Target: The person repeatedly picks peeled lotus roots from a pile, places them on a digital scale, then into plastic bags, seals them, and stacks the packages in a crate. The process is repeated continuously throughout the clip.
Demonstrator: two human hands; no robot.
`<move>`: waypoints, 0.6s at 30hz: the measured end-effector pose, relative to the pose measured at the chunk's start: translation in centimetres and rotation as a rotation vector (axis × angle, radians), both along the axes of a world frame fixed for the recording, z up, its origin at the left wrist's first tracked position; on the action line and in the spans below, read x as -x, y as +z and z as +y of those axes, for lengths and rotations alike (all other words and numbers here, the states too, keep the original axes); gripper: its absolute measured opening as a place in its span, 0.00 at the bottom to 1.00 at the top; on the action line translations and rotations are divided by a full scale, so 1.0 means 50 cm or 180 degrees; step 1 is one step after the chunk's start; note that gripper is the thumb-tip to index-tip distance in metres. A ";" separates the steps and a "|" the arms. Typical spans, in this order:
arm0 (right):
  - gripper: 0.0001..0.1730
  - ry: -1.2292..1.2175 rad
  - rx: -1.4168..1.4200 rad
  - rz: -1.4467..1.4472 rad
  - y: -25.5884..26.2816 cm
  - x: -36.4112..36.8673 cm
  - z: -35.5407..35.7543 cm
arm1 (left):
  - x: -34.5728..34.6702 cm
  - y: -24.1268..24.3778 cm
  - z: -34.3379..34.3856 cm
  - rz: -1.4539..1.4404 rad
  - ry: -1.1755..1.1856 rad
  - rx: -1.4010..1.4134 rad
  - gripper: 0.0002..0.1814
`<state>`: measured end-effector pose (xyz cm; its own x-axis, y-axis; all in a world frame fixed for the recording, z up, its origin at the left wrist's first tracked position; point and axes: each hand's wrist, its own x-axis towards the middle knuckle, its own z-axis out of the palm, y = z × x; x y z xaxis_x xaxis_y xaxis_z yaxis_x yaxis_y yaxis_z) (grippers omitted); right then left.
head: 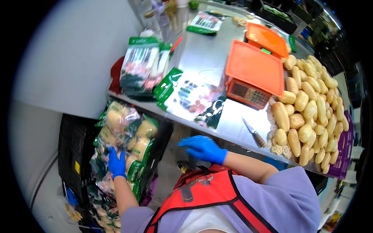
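Note:
My left hand (117, 163), in a blue glove, lies on plastic bags of peeled lotus root (140, 148) in a black crate (163, 139). Its fingers are spread, and no grip on a bag shows. In front of my body hovers my right hand (205, 150), also gloved in blue and slightly blurred, with nothing in it. Just beyond it, a green-and-white printed bag (192, 99) lies flat on the steel table (201, 55). A knife with a wooden handle (256, 137) rests near the table's front edge.
An orange weighing scale (253, 70) stands on the table. At its right is a big heap of peeled lotus roots (309, 107), beside a purple crate (344, 151). More printed bags (140, 64) stand at the left end. Another black crate (71, 148) stands by the wall.

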<state>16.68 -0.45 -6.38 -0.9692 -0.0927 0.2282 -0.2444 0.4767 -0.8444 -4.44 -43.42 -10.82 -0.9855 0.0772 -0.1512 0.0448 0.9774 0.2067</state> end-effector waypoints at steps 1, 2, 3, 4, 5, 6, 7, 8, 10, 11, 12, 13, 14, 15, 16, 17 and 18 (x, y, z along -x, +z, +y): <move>0.20 -0.0264 0.0103 -0.0078 0.015 -0.045 0.066 | -0.003 0.010 0.015 0.0602 -0.0084 0.1064 0.40; 0.19 -0.0715 0.0152 -0.0090 0.022 -0.094 0.134 | 0.007 0.050 0.066 0.0908 -0.0105 0.0913 0.34; 0.18 -0.1153 0.0217 -0.0110 0.028 -0.146 0.197 | 0.005 0.088 0.122 0.1194 -0.0117 0.0761 0.28; 0.17 -0.1679 0.0094 -0.0012 0.039 -0.197 0.253 | -0.007 0.105 0.189 0.1176 -0.0159 -0.0043 0.24; 0.16 -0.2226 -0.0027 0.0072 0.050 -0.251 0.305 | -0.022 0.114 0.278 0.1120 -0.0229 -0.0848 0.21; 0.16 -0.2658 -0.0162 0.0118 0.058 -0.311 0.358 | -0.036 0.119 0.361 0.1027 -0.0323 -0.1649 0.17; 0.16 -0.3060 -0.0280 0.0171 0.066 -0.359 0.402 | -0.035 0.055 0.417 0.1182 -0.0831 -0.2149 0.15; 0.15 -0.3447 -0.0203 0.0197 0.074 -0.413 0.438 | -0.089 0.078 0.552 0.0856 -0.1378 -0.2101 0.18; 0.15 -0.4091 -0.0228 0.0401 0.090 -0.504 0.488 | -0.158 0.063 0.724 0.0242 -0.2037 -0.2179 0.22; 0.15 -0.4347 -0.0354 0.0561 0.098 -0.545 0.506 | -0.185 0.056 0.794 0.0015 -0.2075 -0.2428 0.25; 0.15 -0.4580 -0.0307 0.0628 0.078 -0.593 0.527 | -0.201 0.037 0.845 -0.0068 -0.2009 -0.2330 0.27; 0.15 -0.4761 -0.0138 0.0638 0.071 -0.632 0.542 | -0.204 0.010 0.884 -0.0101 -0.1920 -0.2213 0.30; 0.15 -0.4895 -0.0112 0.0710 0.074 -0.656 0.546 | -0.182 -0.039 0.892 0.0131 -0.2172 -0.1674 0.34; 0.15 -0.5093 -0.0113 0.0746 0.072 -0.697 0.543 | -0.205 -0.027 0.923 0.0055 -0.2288 -0.1338 0.33; 0.16 -0.5255 0.0092 0.0766 0.061 -0.732 0.540 | -0.208 -0.038 0.928 0.0227 -0.2449 -0.1122 0.30; 0.16 -0.5404 0.0299 0.0796 0.046 -0.765 0.536 | -0.202 -0.050 0.928 0.0412 -0.2598 -0.0913 0.27; 0.16 -0.5530 0.0523 0.0825 0.034 -0.790 0.527 | -0.196 -0.063 0.930 0.0175 -0.2524 -0.1056 0.24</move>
<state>56.20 25.91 -4.66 0.1460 0.9494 0.2781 0.2833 0.2293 -0.9312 5.34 3.08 -13.97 -0.6270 0.7776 0.0474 0.7071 0.5425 0.4536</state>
